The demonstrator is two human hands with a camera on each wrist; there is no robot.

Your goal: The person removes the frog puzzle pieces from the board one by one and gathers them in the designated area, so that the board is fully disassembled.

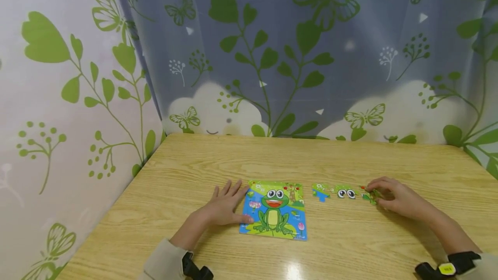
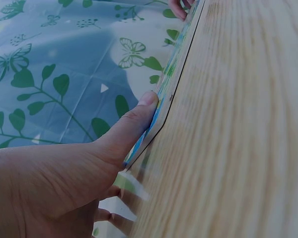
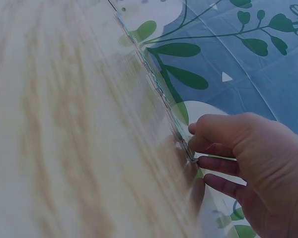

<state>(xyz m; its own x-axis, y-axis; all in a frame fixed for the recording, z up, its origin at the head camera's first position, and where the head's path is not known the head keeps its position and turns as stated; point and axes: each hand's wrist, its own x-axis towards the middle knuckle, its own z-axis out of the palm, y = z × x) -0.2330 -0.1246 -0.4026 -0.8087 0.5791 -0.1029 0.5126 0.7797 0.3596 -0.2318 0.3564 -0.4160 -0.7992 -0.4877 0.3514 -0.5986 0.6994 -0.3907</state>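
A square frog puzzle board (image 1: 274, 221) lies flat on the table, showing a green frog against blue and green. At its left side is my left hand (image 1: 223, 205), fingers spread and straight, the thumb (image 2: 148, 99) resting on the board's edge. Right of the board several loose puzzle pieces form a row: one with a blue part (image 1: 321, 193), one with two frog eyes (image 1: 346, 192), and a green puzzle piece (image 1: 367, 196) at the right end. My right hand (image 1: 400, 198) pinches that end piece between thumb and curled fingers, which partly hide it.
The wooden table (image 1: 249, 256) ends at a curtain (image 1: 249, 77) printed with leaves and butterflies at the back. Another printed curtain (image 1: 78, 133) hangs along the left side. Each wrist wears a dark strap with a device.
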